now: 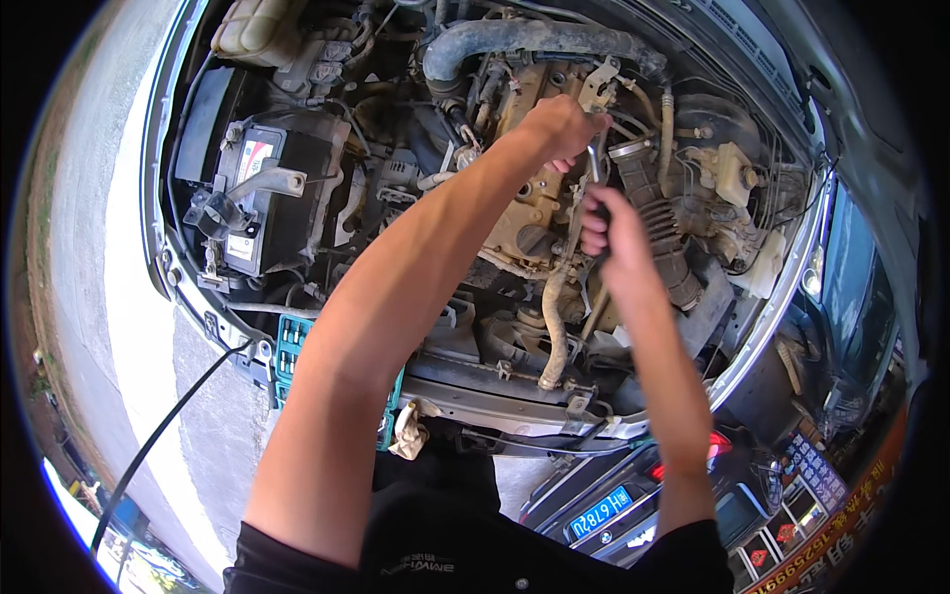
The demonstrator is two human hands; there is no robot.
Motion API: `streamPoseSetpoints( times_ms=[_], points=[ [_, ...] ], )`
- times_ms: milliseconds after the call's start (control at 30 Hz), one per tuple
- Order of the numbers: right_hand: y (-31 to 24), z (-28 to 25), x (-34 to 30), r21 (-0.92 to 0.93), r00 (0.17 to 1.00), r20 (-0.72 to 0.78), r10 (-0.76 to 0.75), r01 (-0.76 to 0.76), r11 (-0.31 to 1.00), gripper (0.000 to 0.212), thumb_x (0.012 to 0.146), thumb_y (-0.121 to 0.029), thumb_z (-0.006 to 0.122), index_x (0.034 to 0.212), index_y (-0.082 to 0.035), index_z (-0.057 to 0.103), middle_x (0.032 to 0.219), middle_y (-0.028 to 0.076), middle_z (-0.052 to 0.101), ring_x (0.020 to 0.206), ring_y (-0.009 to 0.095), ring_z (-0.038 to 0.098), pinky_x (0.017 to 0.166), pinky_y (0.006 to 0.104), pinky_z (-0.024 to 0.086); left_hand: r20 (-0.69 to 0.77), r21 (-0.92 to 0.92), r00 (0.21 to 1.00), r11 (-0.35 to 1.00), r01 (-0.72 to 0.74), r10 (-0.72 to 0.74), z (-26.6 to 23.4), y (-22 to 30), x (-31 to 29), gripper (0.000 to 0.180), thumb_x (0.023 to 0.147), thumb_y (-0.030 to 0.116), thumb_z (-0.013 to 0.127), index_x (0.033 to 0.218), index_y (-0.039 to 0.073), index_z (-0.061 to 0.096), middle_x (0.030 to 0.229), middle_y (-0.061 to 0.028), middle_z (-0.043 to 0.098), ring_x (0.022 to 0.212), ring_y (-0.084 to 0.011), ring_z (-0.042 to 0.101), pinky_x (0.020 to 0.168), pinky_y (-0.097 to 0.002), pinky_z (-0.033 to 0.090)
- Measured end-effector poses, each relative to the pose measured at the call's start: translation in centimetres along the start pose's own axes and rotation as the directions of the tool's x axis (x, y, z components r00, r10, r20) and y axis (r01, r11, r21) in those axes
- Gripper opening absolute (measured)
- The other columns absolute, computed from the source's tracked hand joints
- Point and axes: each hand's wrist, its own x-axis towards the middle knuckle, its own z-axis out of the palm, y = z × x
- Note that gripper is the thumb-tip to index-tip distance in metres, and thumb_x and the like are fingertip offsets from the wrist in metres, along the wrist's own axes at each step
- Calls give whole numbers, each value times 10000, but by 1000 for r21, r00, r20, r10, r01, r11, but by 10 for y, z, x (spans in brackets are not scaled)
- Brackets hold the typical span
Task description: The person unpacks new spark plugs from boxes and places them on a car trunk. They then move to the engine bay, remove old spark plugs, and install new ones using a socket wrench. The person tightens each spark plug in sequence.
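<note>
My right hand (618, 233) is wrapped round the dark handle of a ratchet wrench (595, 166), whose shiny metal shank points up and away from me. At its far end my left hand (562, 129) is closed, fingers curled over the tool's head, which they hide. Both hands are above the right side of a dusty brown engine cover (535, 203) with a round black oil cap (534, 241). Just right of the tool runs a ribbed black air hose (661, 226) with a metal clamp. Whatever the wrench is seated on does not show.
A car battery (259, 198) with a loose metal bracket (269, 182) sits on the left. Behind the engine curves a thick grey hose (544, 38). On the front edge rest a teal socket case (290, 342), partly behind my left arm, and a crumpled pale glove (408, 433).
</note>
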Motion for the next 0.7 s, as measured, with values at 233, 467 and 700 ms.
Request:
streamPoseSetpoints(
  times_ms=[233, 467, 700],
  points=[
    [6, 46, 8, 199, 951, 300, 69, -133, 971, 216, 1045, -266, 636, 903, -142, 530, 705, -63, 415, 565, 89, 398, 538, 261, 334, -6, -62, 996, 995, 84, -85, -11, -7, -2, 774, 988, 630, 697, 973, -142, 743, 890, -239, 787, 724, -322, 792, 661, -422, 686],
    [-45, -8, 2, -618, 994, 58, -95, 110, 778, 320, 989, -353, 710, 772, -183, 546, 610, -99, 425, 520, 57, 383, 535, 242, 336, 56, -189, 996, 979, 79, -69, -3, -6, -11, 811, 983, 625, 714, 1018, -185, 724, 942, -264, 778, 731, -302, 791, 655, -396, 702],
    [28, 61, 22, 363, 996, -12, -84, 82, 928, 294, 967, -332, 694, 811, -178, 498, 664, -73, 396, 588, 98, 403, 593, 280, 349, -8, -29, 1000, 1000, -6, 6, -14, -11, 5, 850, 942, 675, 734, 873, -173, 729, 842, -218, 765, 683, -287, 775, 630, -407, 693]
  ],
)
